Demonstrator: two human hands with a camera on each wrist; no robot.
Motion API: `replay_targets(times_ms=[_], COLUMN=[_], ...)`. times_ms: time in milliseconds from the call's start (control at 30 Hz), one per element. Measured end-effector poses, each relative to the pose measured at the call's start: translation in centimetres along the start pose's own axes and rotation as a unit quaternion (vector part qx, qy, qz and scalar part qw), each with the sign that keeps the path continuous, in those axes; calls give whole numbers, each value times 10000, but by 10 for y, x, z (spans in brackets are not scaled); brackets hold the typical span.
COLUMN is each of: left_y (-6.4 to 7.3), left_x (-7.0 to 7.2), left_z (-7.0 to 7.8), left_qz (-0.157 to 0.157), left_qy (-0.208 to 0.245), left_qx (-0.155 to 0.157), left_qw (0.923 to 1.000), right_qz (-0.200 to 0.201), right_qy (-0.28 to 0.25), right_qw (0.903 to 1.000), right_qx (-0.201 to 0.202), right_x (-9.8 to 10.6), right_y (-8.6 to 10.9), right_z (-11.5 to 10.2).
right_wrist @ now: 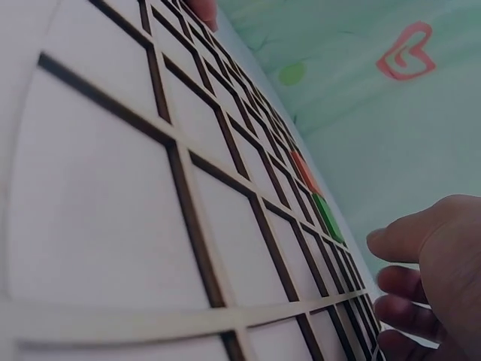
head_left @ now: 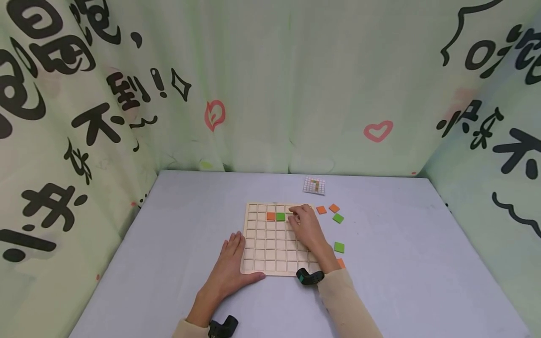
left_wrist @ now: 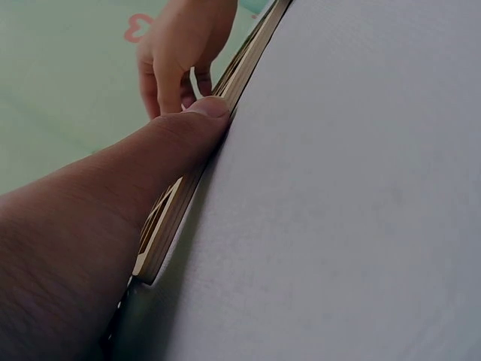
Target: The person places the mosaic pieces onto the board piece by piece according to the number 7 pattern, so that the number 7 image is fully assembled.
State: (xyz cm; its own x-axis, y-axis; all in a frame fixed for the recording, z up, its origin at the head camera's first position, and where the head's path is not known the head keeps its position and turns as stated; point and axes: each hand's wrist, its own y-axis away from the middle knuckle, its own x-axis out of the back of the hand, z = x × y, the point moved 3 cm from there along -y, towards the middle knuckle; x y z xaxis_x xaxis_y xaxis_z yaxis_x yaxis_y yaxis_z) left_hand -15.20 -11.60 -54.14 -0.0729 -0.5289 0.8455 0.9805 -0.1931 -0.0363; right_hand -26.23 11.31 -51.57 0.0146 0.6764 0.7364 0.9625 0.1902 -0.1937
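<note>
Fingers of the right hand (head_left: pixel 308 228) bend near a green tile (head_left: pixel 281 217), any hold unclear; the left hand (head_left: pixel 230 261), fingers unclenched, should steady the board (head_left: pixel 270 244) for square seating.

Soft, even light fills the head view, brightening the curtain (head_left: pixel 329 84) and the table (head_left: pixel 169 225), with a faint shadow beside the right sleeve (head_left: pixel 348 300); markings on the card (head_left: pixel 313 185) are too small to read clearly. The left wrist view is dimmer and greyer, its left hand (left_wrist: pixel 90 218) in shade, a soft shadow edging the board (left_wrist: pixel 167 233). The right wrist view looks hazy, its nearest squares (right_wrist: pixel 98 203) blurred.
</note>
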Motion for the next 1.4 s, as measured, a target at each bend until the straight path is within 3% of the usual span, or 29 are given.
replay_targets(times_ms=[533,1400], left_y=[1,1], left_x=[0,1], left_z=[1,0], left_qz=[-33,-18], left_qy=[43,-4], left_qx=[39,2], left_qw=[10000,10000], right_qz=[128,770], right_qy=[-147,-281], right_qw=[9989,9903], right_qx=[-427,-1123], right_x=[12,32], right_y=[4,4], right_z=[15,47])
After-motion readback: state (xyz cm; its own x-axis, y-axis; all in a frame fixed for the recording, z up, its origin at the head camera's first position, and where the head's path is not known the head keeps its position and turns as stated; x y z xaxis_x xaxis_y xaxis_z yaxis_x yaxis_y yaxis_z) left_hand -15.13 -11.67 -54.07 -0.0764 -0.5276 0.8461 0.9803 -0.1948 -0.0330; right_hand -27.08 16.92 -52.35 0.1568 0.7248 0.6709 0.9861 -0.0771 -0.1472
